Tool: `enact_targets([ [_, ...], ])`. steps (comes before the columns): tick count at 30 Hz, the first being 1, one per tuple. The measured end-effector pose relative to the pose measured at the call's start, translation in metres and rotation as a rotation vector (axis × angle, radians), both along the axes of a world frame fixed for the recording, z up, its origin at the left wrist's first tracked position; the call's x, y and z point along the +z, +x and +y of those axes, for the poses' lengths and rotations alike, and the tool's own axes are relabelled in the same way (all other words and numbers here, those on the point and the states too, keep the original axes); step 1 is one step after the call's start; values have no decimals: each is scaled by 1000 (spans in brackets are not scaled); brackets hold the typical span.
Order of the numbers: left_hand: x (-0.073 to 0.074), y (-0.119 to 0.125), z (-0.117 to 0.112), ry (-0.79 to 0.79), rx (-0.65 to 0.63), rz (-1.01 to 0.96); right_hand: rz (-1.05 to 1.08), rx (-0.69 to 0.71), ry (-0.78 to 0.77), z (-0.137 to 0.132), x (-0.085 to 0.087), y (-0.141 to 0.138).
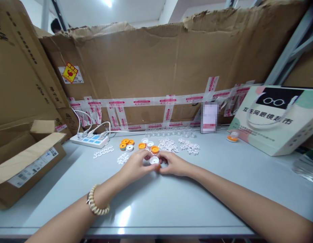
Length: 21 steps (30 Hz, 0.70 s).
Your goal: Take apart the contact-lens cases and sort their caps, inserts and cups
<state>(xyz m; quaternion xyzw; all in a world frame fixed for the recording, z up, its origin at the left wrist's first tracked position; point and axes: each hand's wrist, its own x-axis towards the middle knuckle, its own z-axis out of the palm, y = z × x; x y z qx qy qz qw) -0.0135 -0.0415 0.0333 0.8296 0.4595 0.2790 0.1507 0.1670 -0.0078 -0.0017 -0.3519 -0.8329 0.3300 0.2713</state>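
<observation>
Both hands meet at the middle of the grey table (171,199). My left hand (136,164) and my right hand (173,163) pinch a small round piece with a white top and orange underside (154,161) between their fingertips. Just beyond them lie more orange and white round pieces (126,144), another group of them (148,145), and heaps of small white plastic parts (168,145). A beaded bracelet (97,204) sits on my left wrist.
A white power strip (89,139) with cables lies at the back left. An open cardboard box (22,162) stands at the left. Taped cardboard sheets (156,71) wall the back. A printed paper bag (275,118) lies at the right, with an orange roll (232,136) beside it.
</observation>
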Motion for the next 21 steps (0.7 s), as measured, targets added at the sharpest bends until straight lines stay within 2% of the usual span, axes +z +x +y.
enact_targets([
  [3,5,-10,10,34,24,-50,9,20,-37,0,3,1],
  [8,1,-28,32,65,178,-89,-37,27,-71,-1,7,3],
  [16,-13,-25,39,134,94,81,-54,50,-52,2,4,7],
  [21,-7,-23,35,248,79,38,-56,50,-40,3,4,8],
])
